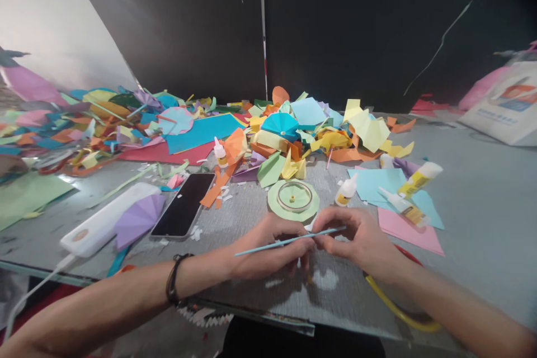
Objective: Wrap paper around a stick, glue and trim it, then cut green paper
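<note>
1. Where our two hands meet low over the grey table (482, 207), both are closed in a pinch on the same thing: a thin blue stick (289, 241).
2. Our left hand (272, 246) has thumb and forefinger pressed together on the stick near its middle. The other fingers are curled under, and we cannot tell whether they touch anything. A dark cord bracelet (174, 278) sits on that wrist.
3. Our right hand (361, 240) nips the stick close to its right end with its fingertips. The remaining fingers are bent loosely inward.
4. The table has a dull, finely woven look and is scattered with white paper flecks.
5. Just beyond our hands lies a pale green paper disc (293, 199), round and flat, with a thin ring and a small yellow hub on it.
6. Beside the disc on the right stands a small glue bottle (346, 190), white plastic with a yellow label. Two more lie tipped over on a light blue sheet (377, 184), next to a pink sheet (409, 229).
7. To the left lie a glossy black phone (183, 204), a purple pleated fan (138, 218) and a smooth white case (100, 221).
8. Further back is a heap of paper scraps (327, 140), folded, crumpled and cut, with a teal pleated fan (280, 123) on top.
9. A yellow curved loop (398, 307) shows under our right forearm.
10. The stick is pale blue, very slender, straight and even. It slopes gently up from left to right, with its long free end jutting past our left wrist. It is held clear of the table, near the front edge.
</note>
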Available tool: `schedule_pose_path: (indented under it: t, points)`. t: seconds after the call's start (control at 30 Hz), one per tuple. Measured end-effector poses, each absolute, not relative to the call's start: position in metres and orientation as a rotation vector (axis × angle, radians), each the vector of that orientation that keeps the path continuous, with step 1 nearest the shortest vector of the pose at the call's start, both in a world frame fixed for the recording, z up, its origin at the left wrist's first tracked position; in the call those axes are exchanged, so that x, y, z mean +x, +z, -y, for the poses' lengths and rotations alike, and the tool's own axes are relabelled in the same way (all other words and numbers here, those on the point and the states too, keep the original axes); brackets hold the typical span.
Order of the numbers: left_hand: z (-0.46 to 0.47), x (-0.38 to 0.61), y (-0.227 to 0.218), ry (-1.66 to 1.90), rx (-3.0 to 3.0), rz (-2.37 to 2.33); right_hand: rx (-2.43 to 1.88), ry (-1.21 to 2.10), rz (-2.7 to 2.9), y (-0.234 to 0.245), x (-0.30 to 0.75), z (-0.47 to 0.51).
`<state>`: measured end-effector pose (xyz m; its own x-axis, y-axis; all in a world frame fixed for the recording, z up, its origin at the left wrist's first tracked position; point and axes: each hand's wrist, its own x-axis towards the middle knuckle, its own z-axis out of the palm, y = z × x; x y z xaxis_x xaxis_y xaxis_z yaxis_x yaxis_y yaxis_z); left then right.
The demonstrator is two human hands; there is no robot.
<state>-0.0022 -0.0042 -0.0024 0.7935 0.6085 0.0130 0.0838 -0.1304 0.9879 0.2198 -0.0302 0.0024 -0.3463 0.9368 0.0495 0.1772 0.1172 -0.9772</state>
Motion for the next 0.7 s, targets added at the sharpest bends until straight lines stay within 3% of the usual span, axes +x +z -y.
schedule_pose_path:
  t: [0.7]
  points:
    - [0.0063,-0.0026,-0.0008,0.493,1.753,-0.537,-1.134,1.365,1.677,0.0045,0.2195,0.0302]
